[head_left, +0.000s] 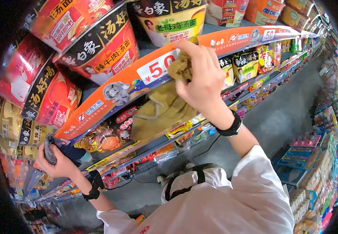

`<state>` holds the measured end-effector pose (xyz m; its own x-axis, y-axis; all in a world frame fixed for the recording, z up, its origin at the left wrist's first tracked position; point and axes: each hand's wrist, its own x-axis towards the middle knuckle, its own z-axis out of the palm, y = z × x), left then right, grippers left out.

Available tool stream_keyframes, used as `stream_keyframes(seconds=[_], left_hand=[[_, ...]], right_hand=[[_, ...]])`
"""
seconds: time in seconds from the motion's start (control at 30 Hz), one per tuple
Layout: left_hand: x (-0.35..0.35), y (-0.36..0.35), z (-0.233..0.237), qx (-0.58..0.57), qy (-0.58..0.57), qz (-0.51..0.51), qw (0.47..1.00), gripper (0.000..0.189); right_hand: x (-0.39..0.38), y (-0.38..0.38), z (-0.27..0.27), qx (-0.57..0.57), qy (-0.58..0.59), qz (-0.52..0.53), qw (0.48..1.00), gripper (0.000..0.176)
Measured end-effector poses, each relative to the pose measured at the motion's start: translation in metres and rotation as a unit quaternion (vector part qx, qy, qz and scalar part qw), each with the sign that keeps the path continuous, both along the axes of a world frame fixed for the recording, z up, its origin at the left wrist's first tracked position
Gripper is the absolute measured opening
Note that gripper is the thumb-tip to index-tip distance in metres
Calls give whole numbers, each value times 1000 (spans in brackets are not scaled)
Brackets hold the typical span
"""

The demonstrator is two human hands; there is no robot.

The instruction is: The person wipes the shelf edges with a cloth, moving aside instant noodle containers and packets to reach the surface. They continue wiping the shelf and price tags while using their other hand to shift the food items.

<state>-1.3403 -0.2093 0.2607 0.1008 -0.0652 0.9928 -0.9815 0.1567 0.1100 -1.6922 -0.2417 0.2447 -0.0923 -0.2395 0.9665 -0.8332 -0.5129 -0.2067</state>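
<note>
My right hand (206, 80) is closed on a bunched olive-brown cloth (165, 107), pressed at the upper edge of the orange shelf-edge strip (93, 111) near its "5.0" price. The rest of that cloth hangs down in front of the shelf below. At the strip's lower left end, my left hand (58, 163) grips a grey cloth (50, 151), whose dark blue part trails to the right. Instant noodle bowls (98, 45) stand on the shelf just behind the strip, some stacked at the left.
Below the strip, lower shelves hold bagged noodles (245, 65) and other colourful packets (110, 141). A grey floor (270, 113) runs along the aisle, with a dark cable on it. Packed goods (299, 160) line the opposite side at right.
</note>
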Motion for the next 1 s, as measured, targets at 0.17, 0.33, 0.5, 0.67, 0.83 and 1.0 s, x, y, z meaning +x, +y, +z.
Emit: stream_keyframes(seconds=[0.17,0.33,0.5,0.67,0.83,1.0], left_hand=[[-3,4,4,18,0,-2,1000,21],[0,24,16,116,-55,-25,991,24],[-20,37,27,199,-22,-66,978,25],[-20,32,26,219,12,-99,971,24],[-17,28,24,219,3,-113,969,24],[-24,27,25,232,32,-122,964,21]], right_hand=[[-13,0,4,-1,18,10,1000,43],[-23,-3,1,-27,34,-14,999,47],[-37,-2,-2,-11,-22,-6,1000,42],[-56,-5,0,-4,-128,38,991,41],[-91,-14,0,-34,-96,-27,994,39],[-113,-19,1,-22,-111,-50,992,34]])
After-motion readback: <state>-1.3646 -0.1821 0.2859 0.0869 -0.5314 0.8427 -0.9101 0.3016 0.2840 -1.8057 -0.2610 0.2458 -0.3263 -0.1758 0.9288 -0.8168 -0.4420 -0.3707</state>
